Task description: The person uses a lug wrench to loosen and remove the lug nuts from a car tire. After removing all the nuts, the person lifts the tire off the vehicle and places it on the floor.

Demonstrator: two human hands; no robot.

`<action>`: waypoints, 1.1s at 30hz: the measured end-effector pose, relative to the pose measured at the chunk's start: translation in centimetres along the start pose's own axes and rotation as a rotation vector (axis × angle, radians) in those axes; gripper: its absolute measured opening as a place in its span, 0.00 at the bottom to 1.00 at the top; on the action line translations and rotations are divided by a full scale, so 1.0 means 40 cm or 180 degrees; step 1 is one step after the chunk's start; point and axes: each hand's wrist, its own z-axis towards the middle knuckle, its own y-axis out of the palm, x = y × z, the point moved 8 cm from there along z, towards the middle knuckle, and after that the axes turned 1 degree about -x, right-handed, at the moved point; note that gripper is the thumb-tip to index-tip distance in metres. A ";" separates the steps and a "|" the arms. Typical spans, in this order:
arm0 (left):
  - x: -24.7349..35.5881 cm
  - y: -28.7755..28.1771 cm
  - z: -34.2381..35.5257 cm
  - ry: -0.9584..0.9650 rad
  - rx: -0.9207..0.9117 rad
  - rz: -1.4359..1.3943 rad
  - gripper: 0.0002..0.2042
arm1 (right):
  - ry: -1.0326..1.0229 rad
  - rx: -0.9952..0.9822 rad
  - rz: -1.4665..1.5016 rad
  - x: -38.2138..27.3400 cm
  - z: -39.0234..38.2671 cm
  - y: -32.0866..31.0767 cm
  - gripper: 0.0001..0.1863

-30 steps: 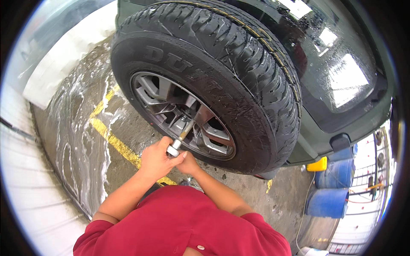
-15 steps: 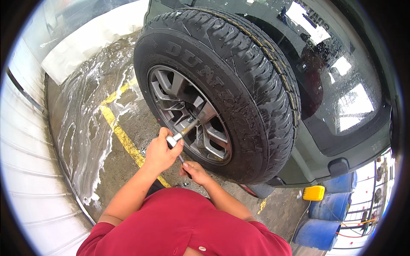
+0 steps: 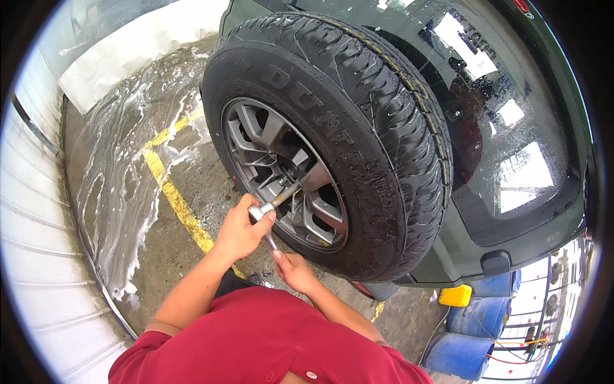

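A ratchet wrench (image 3: 270,238) with a socket extension (image 3: 286,194) reaches into the grey alloy wheel (image 3: 275,128) of a spare tyre mounted on a vehicle's back. My left hand (image 3: 239,229) is closed around the ratchet's head, thumb on top, beside the wheel's lower left spokes. Lower down and to the right, my right hand (image 3: 295,271) grips the end of the handle, with bare metal showing between the two hands. Where the extension meets the wheel near its hub, the socket end is hard to make out. The black tyre (image 3: 358,153) is wet.
The vehicle's wet rear window (image 3: 505,128) is on the right. Blue barrels (image 3: 457,354) and a yellow jerrycan (image 3: 455,296) stand at lower right. Foamy water (image 3: 112,211) covers the floor at left, beside a yellow line (image 3: 176,198) and a white wall (image 3: 35,237).
My right hand has shifted slightly down and right with the handle, and more of the handle shows. My left hand stays at the ratchet's head. The view has turned a little.
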 end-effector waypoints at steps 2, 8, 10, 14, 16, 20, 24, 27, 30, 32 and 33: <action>-0.030 0.015 -0.002 -0.0334 -0.0117 -0.0624 0.17 | 0.0470 0.0033 -0.0295 -0.012 -0.072 -0.037 0.29; -0.031 0.066 -0.052 -0.1700 -0.0325 -0.3018 0.17 | 0.0287 -0.0148 -0.2228 -0.354 -0.274 -0.108 0.22; -0.046 0.056 -0.035 -0.1614 -0.0430 -0.2683 0.19 | 0.0090 -0.0035 -0.2542 -0.358 -0.274 -0.092 0.23; -0.037 0.016 0.023 -0.0419 -0.0583 -0.0370 0.21 | -0.0146 0.0423 -0.1792 -0.086 -0.116 -0.028 0.20; 0.057 0.009 0.016 0.0564 -0.0718 0.1421 0.20 | -0.0970 0.0541 -0.0988 0.015 0.041 0.009 0.19; 0.086 0.000 0.030 0.0711 -0.0757 0.2151 0.22 | -0.1603 0.0360 -0.0883 0.023 0.196 0.076 0.18; 0.010 0.010 0.040 0.0361 -0.1155 0.0181 0.19 | -0.0376 0.0497 -0.1368 -0.068 -0.044 0.008 0.20; -0.110 0.063 0.004 -0.1448 -0.1684 -0.1574 0.20 | 0.0162 0.0853 -0.2572 -0.317 -0.289 -0.109 0.19; -0.122 0.100 -0.040 -0.2127 -0.1864 -0.2475 0.21 | -0.0272 0.0998 -0.3317 -0.439 -0.339 -0.124 0.20; -0.137 0.097 -0.023 -0.1989 -0.1789 -0.2540 0.20 | -0.0177 0.0961 -0.3287 -0.413 -0.328 -0.115 0.19; -0.123 0.085 -0.013 -0.1904 -0.1762 -0.2364 0.17 | -0.0112 0.0967 -0.3271 -0.380 -0.318 -0.105 0.20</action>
